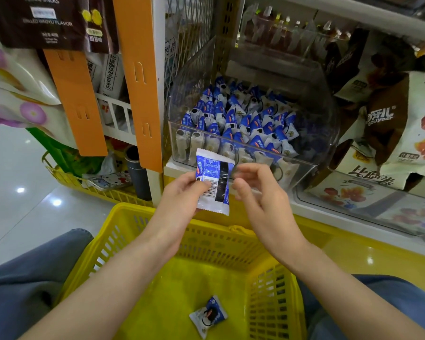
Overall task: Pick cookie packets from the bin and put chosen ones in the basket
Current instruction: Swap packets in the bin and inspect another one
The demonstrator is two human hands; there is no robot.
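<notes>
- Your left hand (182, 192) pinches a cookie packet (214, 177) by its left edge, thumb on the side facing you and fingers curled behind it.
- You hold that cookie packet upright, in the air above the far rim of the basket (206, 241) and in front of the bin (317, 143). Its back faces you: blue and white wrap, a barcode, and a dark band down the middle.
- Your right hand (258, 192) hovers just beside the packet's right edge. Its fingers are loosely curled, with the thumb apart from them and nothing held between. The fingertips are blurred, so you cannot tell whether they touch the wrapper.
- The bin is clear plastic and sits on the shelf ahead of you. It is filled with a stock of packets (238, 119) in the same blue and white, standing close together in rows.
- The yellow basket rests between your knees (22, 278), which are in blue-grey trousers. A lone packet (207, 315) lies on its floor, near the middle and tilted.
- To the right of the bin stand brown and white snack bags (390, 123).
- To its left hang two orange strips (138, 82) in front of a white rack.
- A second yellow basket (66, 180) sits low on the left, with goods in it.
</notes>
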